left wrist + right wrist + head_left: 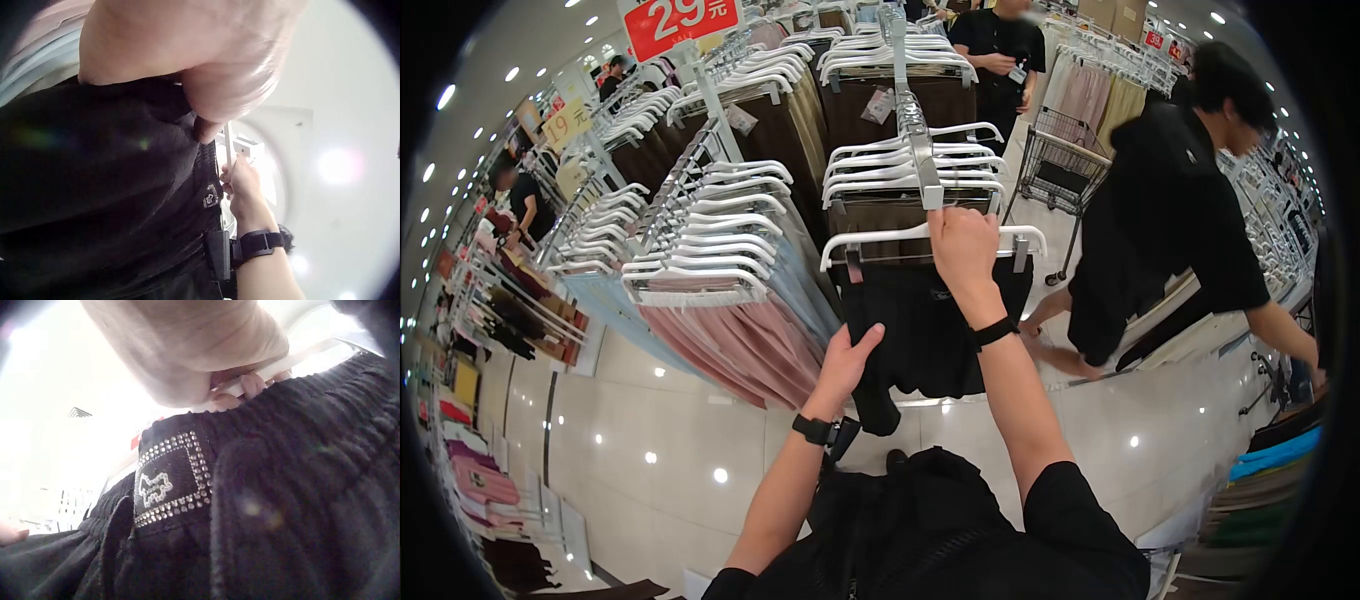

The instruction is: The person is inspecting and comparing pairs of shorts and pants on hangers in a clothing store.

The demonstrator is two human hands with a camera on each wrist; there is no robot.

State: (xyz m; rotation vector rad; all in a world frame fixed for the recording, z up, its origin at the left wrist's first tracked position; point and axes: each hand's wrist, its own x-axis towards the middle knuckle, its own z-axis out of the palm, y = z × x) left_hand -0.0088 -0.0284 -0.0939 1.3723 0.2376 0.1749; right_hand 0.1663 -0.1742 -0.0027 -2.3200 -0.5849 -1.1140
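Note:
A pair of black pants point(925, 325) hangs by clips from a white hanger point(875, 238) at the front end of a metal rail point(920, 160). My right hand point(967, 255) grips the hanger near its middle, fingers curled round the white bar. At the left side of the pants is my left hand point(840, 372), its thumb in front of the fabric and its fingers hidden behind it. The right wrist view shows the gathered waistband close up, with a drawstring and a rhinestone-edged patch point(172, 480). Creases run from the left thumb tip in the left wrist view.
White hangers point(910, 185) with brown pants fill the rail behind. Pink pants point(735, 335) and light blue ones hang close on the left. A person in black point(1170, 220) bends at the right, near a shopping cart point(1060, 165). Another person point(1000, 60) stands behind.

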